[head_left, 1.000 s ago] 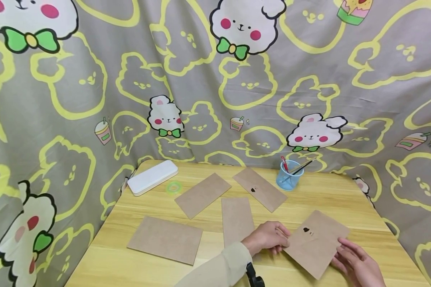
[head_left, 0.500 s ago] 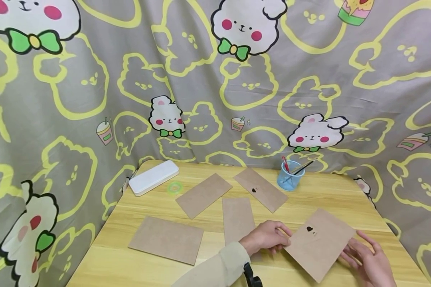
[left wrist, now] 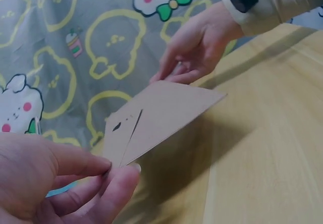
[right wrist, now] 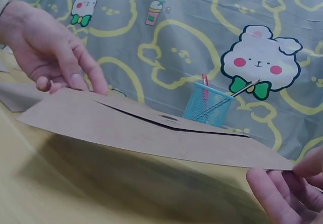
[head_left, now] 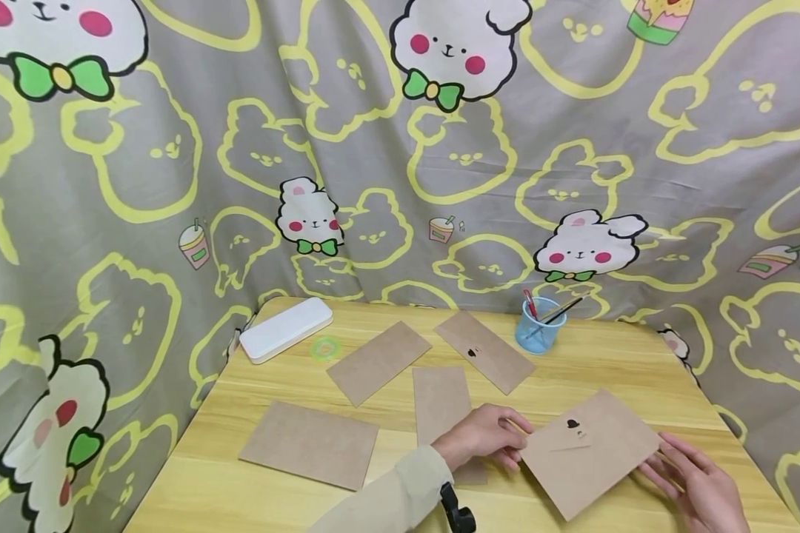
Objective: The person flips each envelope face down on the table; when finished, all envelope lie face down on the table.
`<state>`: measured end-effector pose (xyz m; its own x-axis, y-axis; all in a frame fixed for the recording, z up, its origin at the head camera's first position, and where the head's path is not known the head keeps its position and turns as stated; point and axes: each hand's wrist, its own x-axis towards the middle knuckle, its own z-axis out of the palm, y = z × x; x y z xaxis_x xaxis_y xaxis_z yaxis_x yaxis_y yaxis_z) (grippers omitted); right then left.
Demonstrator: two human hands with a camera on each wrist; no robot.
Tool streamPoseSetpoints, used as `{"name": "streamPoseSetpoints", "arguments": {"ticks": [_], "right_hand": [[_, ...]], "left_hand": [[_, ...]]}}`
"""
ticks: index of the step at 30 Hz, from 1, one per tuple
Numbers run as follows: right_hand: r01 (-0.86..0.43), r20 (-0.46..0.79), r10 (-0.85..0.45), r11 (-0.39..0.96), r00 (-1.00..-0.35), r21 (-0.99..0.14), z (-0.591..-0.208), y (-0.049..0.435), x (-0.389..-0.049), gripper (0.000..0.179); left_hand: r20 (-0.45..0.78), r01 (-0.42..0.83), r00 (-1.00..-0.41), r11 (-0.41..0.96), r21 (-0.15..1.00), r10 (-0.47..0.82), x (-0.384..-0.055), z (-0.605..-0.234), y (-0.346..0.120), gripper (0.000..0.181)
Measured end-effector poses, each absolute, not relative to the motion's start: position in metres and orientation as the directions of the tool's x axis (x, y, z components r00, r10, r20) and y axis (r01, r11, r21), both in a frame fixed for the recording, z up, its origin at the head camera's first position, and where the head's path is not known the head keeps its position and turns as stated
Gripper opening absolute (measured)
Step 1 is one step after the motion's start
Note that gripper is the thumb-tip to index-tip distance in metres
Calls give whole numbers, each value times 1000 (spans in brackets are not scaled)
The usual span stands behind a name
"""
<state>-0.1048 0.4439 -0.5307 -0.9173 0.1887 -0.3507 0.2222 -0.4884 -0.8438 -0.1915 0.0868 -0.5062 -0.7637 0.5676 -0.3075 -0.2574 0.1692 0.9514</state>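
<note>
A brown kraft paper envelope (head_left: 590, 474) with a small black print hangs above the table at the front right, its shadow below it in both wrist views. My left hand (head_left: 483, 438) pinches its left corner between thumb and fingers. At the opposite corner, the thumb and fingers of my right hand (right wrist: 287, 199) pinch the edge. The flap's edge stands slightly away from the body, showing as a dark slit in the right wrist view. Partly under my left forearm lies another brown envelope (head_left: 440, 400).
More brown envelopes lie around: one at the left (head_left: 310, 444), one at the back middle (head_left: 378, 363), and a printed one at the back right (head_left: 487, 352). A blue mesh pen cup (head_left: 538, 333), a white case (head_left: 287, 331) and a roll of green tape (head_left: 324, 347) stand farther back.
My right hand has shifted right along with the envelope's right corner. The envelope has turned a little and its flap line now shows more. The other envelopes have stayed put.
</note>
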Motion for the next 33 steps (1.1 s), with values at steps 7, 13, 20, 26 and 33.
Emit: {"name": "streamPoseSetpoints", "arguments": {"ticks": [7,13,20,26,33], "right_hand": [[177,-299,137,-553,-945,-814,-532,445,-105,37],[132,-240,89,-632,-967,-764,-531,439,-103,39],[173,-250,33,-632,-968,-756,-527,438,-103,43],[214,-289,49,-558,-956,-801,-523,439,-103,39],[176,-241,47,-552,-969,-815,-521,438,-102,35]], "left_hand": [[-290,-273,-763,118,955,577,-201,-509,71,20],[-277,-270,-780,98,958,562,-207,-513,65,12],[-256,-265,-794,66,962,551,-211,-514,57,10],[-235,-276,-798,11,961,555,-214,-512,52,12],[-185,-250,-805,-39,967,563,-218,-512,52,13]]}}
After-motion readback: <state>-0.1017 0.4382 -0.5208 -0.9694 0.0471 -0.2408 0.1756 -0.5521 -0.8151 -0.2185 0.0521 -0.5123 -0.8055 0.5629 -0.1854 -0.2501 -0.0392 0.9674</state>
